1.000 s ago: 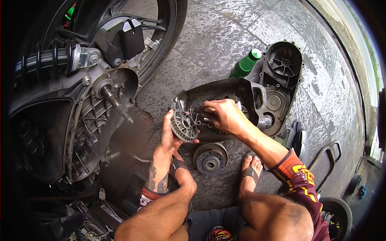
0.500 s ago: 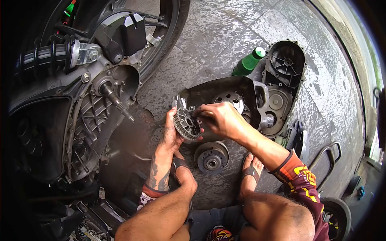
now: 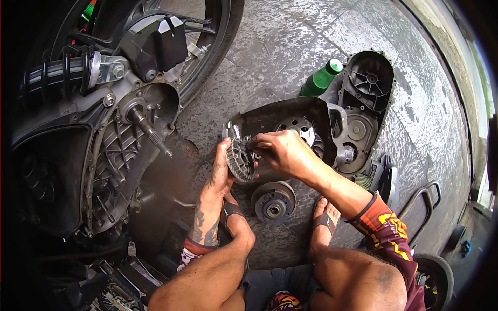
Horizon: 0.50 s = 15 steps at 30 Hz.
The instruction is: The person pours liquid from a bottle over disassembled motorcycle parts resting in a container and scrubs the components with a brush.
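Observation:
My left hand (image 3: 222,168) is closed around the edge of a finned, toothed metal wheel (image 3: 238,165), which looks like a variator fan face. The wheel is tilted with its ribbed inner side towards the right. Close to its upper right edge is my right hand (image 3: 284,149), with fingers pinched together; what they hold is too small and shaded to make out. Under both hands lies a dark metal pan-shaped cover (image 3: 259,115), holding a holed metal disc (image 3: 301,126). A round clutch or pulley assembly (image 3: 274,205) rests on the floor between my feet.
A green bottle (image 3: 317,83) stands behind the pan. Beside it lies a long crankcase cover (image 3: 381,78). On the left are the opened engine case (image 3: 116,150) with a protruding splined shaft (image 3: 148,129), and a wheel (image 3: 228,46). A black tub (image 3: 441,280) sits at lower right.
My left hand has turned the finned wheel, so it now appears more edge-on. My right hand stays pinched beside it, nearly in the same place.

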Each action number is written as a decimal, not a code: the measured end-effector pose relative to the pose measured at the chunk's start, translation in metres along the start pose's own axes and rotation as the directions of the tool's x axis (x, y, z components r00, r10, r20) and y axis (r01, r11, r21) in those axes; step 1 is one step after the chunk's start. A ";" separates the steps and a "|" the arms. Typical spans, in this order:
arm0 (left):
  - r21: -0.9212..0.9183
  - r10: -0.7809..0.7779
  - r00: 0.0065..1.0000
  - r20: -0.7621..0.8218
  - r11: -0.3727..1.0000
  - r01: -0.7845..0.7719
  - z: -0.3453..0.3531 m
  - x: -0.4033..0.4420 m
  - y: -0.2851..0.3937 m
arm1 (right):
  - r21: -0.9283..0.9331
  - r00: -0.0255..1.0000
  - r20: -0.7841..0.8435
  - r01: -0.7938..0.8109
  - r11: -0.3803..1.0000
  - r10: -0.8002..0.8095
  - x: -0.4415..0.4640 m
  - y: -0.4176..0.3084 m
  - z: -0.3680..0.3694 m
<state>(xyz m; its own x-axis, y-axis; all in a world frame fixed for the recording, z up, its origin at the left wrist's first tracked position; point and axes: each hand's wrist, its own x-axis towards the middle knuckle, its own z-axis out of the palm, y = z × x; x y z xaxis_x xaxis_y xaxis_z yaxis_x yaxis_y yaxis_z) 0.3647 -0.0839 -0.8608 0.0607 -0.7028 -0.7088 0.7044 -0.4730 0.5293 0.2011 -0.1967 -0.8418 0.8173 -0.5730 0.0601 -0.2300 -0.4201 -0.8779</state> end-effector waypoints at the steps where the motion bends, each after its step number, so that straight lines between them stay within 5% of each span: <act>1: 0.047 0.005 1.000 0.005 0.999 -0.005 -0.002 0.002 -0.001 | -0.003 1.000 -0.001 0.007 1.000 -0.007 0.004 -0.001 -0.004; 5: 0.004 0.025 0.998 -0.059 1.000 -0.024 -0.001 0.002 0.000 | 0.029 0.996 -0.030 0.080 0.996 -0.079 0.000 -0.022 -0.006; 11: 0.014 -0.022 1.000 0.000 1.000 0.022 -0.005 -0.003 0.003 | -0.095 0.997 0.002 -0.077 0.992 0.078 -0.010 -0.012 -0.006; 13: -0.012 0.017 0.999 -0.049 1.000 -0.018 -0.002 -0.001 0.006 | 0.027 0.991 -0.050 0.127 0.992 -0.126 -0.010 -0.020 0.000; 15: 0.009 0.003 1.000 -0.010 1.000 -0.003 -0.006 -0.003 0.004 | -0.018 0.998 0.027 0.063 0.998 -0.063 -0.011 -0.012 0.001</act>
<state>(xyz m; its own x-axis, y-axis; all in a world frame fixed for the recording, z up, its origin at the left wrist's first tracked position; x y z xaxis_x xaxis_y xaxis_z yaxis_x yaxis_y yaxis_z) 0.3711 -0.0806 -0.8595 0.0701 -0.6988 -0.7119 0.6978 -0.4756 0.5355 0.1959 -0.1848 -0.8325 0.8441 -0.5263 0.1023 -0.1871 -0.4680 -0.8637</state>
